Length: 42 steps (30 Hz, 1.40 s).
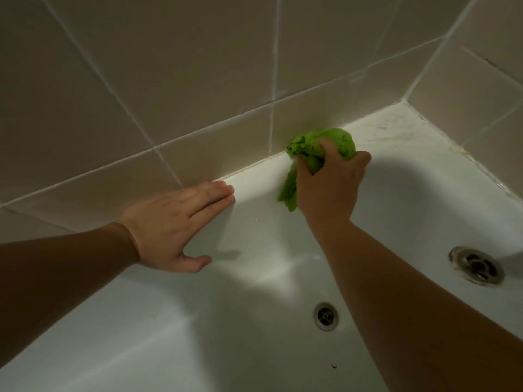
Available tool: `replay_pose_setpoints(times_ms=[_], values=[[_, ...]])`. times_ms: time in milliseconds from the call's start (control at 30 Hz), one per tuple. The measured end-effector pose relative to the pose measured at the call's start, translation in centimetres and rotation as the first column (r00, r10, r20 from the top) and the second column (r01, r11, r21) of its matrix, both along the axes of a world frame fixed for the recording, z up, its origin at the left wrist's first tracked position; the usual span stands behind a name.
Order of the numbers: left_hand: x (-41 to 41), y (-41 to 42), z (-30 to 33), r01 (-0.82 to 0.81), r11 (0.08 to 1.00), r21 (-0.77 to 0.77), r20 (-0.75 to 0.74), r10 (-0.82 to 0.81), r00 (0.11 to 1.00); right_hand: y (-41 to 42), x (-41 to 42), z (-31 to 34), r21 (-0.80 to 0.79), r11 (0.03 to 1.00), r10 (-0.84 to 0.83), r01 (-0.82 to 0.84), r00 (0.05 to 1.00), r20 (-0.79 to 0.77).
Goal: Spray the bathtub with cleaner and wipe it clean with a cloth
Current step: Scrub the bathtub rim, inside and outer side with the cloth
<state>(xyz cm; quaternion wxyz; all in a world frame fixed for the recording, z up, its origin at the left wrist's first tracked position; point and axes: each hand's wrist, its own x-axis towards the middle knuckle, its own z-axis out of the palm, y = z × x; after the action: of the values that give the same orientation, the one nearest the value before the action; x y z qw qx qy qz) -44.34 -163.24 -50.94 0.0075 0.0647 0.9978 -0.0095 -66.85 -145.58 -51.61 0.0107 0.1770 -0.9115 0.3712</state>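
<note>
Head view: a bunched green cloth [318, 149] is clenched in the right hand [329, 182] and scrubbed along the white bathtub [254, 244] rim, while the flat, relaxed left hand [181, 222] is planted there, probably for balance.

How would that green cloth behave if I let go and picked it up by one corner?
Probably floppy: the green cloth bunches in the right hand, with a tail hanging limp below. Likely light, since it's gripped loosely. It may cling to the bathtub rim if damp.

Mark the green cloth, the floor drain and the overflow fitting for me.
green cloth [341, 142]: head view, bunched top above the fingers.
floor drain [325, 316]: head view, centre of grate.
overflow fitting [476, 265]: head view, centre of metal ring.
</note>
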Motion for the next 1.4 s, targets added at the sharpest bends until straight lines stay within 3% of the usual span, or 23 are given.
replay_pose_setpoints(times_ms=[233,500,700,900,1100,1267,1400], values=[[-1.8,0.6,-0.1,0.002,1.0,-0.003,-0.01,-0.003,1.0,0.0,2.2,-0.4,0.061,0.971,0.236,-0.231,0.967,-0.099],[-3.5,1.1,-0.2,-0.005,1.0,-0.019,0.019,0.005,1.0,1.2,-3.9,0.4,0.141,0.99,-0.001,0.03,0.979,-0.204],[-5.5,2.0,0.1,-0.036,0.998,-0.042,0.025,0.037,0.999,1.8,-3.8,0.4,0.187,0.961,0.238,-0.202,0.952,-0.193],[-6.8,2.5,0.1,-0.045,0.998,-0.04,0.036,0.047,0.998,2.5,-7.5,0.7,0.149,0.989,0.053,-0.017,0.969,-0.24],[-8.4,3.0,0.2,-0.05,0.999,-0.021,0.044,0.051,0.998,3.1,-8.6,0.6,0.256,0.961,0.184,-0.105,0.934,-0.306],[-9.4,3.3,0.2,-0.056,0.998,-0.028,0.05,0.057,0.997,4.1,-13.4,1.2,0.184,0.975,-0.066,0.126,0.951,-0.303],[-9.8,3.5,0.2,-0.071,0.997,-0.032,0.06,0.073,0.996,4.1,-13.0,1.2,0.22,0.974,0.015,0.044,0.966,-0.258]])
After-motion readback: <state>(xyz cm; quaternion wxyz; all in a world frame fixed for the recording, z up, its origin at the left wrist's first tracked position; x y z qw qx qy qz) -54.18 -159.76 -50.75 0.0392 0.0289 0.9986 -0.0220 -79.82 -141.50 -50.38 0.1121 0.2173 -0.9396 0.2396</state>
